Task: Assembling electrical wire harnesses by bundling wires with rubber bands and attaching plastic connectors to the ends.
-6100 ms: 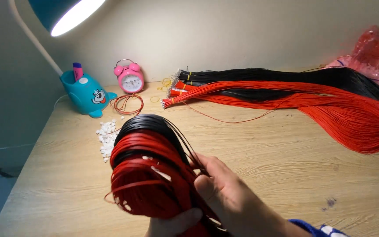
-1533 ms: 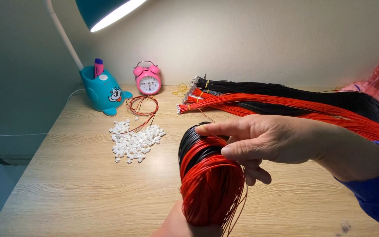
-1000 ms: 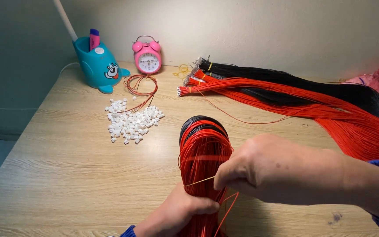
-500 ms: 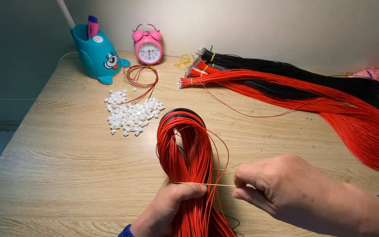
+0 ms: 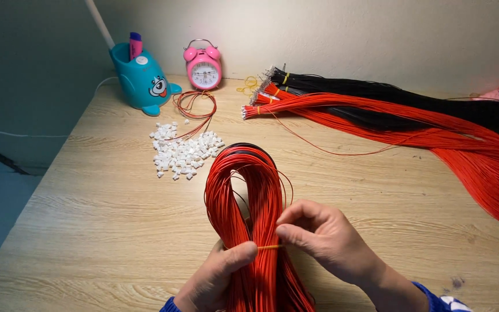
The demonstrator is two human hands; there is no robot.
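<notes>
- The looped bundle of red wires (image 5: pixel 249 208) lies on the bench (image 5: pixel 88 231) near the lower middle of the view, its rounded bend pointing to 12 o'clock and its loose ends running out of the picture at 6 o'clock.
- A few black wires (image 5: pixel 248 146) show at the top edge of the bend.
- A thin yellow rubber band (image 5: pixel 270 247) crosses the bundle where both hands meet.
- The left hand (image 5: pixel 212 280) grips the bundle from 7 o'clock, with the thumb pressed across the red wires next to the band.
- The right hand (image 5: pixel 319 234) comes in from 4 o'clock; its thumb and forefinger are pinched together on the band, I think, though the fingertips partly hide it.
- At 11 o'clock from the bundle lies a heap of small white connectors (image 5: pixel 183 151), near but apart from it.
- Beyond the heap is a small coil of thin red wire (image 5: pixel 194 107).
- Further to 11 o'clock stands a blue whale-shaped pen holder (image 5: pixel 142 84), and just beside it a pink alarm clock (image 5: pixel 204 68).
- From 1 to 3 o'clock long straight bundles of red wires (image 5: pixel 423 127) and black wires (image 5: pixel 388 92) spread over the bench, well apart from the hands.
- One single red wire (image 5: pixel 330 150) lies loose between them and the looped bundle.
</notes>
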